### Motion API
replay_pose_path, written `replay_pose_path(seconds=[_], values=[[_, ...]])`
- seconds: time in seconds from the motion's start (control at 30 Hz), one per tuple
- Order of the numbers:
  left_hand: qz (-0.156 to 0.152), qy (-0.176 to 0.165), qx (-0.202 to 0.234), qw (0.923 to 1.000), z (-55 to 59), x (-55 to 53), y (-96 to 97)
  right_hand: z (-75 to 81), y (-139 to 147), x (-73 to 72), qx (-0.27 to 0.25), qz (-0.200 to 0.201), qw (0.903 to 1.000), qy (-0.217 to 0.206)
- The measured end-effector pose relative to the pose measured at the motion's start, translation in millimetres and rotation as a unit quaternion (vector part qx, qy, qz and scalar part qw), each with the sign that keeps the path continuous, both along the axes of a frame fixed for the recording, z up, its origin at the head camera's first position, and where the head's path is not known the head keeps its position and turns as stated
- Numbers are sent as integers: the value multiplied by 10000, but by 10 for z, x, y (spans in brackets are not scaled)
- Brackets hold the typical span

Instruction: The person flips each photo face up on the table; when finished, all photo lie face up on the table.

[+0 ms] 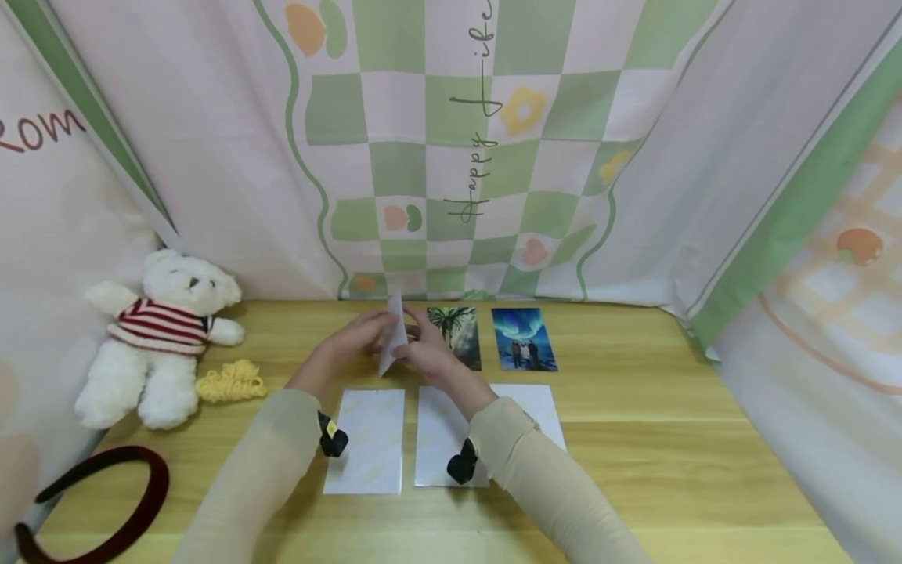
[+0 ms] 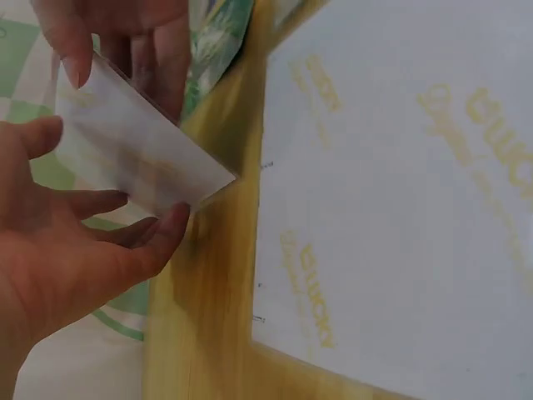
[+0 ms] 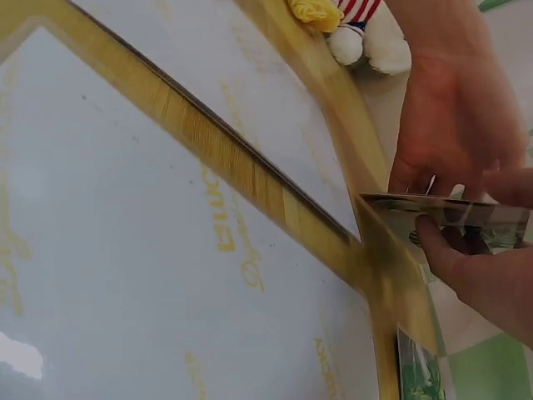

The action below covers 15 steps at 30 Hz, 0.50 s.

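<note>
Above the table's back part, a photo print [image 2: 133,142] stands on edge between the two hands, its white back with faint yellow print facing left. My right hand [image 1: 428,349] pinches it, with a fingertip over the white back in the left wrist view and the thumb on the dark picture side in the right wrist view. Relaxed fingers of my left hand [image 1: 364,332] lie against the white back and lower edge; its thumb is spread apart. Right beside the right hand lies a plant photo [image 1: 454,333], partly covered by it.
An aurora photo [image 1: 524,339] lies further right. Nearer the front, white sheets [image 1: 366,442] lie face down under the forearms. To the left are a white teddy bear [image 1: 169,337], yellow yarn [image 1: 231,381] and a dark red headband [image 1: 158,478]. A checked curtain [image 1: 458,172] hangs behind the table.
</note>
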<state>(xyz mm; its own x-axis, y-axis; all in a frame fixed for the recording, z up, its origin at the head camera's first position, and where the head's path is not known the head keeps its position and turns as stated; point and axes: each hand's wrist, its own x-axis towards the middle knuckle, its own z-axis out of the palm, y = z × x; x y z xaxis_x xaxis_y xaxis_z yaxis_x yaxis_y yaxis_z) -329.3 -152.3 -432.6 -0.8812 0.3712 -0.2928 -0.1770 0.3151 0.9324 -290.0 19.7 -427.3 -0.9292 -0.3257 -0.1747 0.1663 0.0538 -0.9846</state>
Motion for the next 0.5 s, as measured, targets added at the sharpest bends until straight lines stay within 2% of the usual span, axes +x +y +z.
replay_pose_path(seconds=[0.1, 0.3, 0.4, 0.5], values=[[215, -411, 617, 9970, 32, -11, -14, -17, -22, -7, 194, 251, 9993, 194], [436, -836, 1328, 9866, 61, -36, -73, -79, -48, 7, 616, 666, 9949, 441], [570, -1011, 1738, 9779, 57, -43, -102, -102, -69, 22, 751, 775, 9929, 496], [750, -1204, 2176, 9657, 53, -40, -132, -119, -87, 33, 939, 834, 9899, 656]])
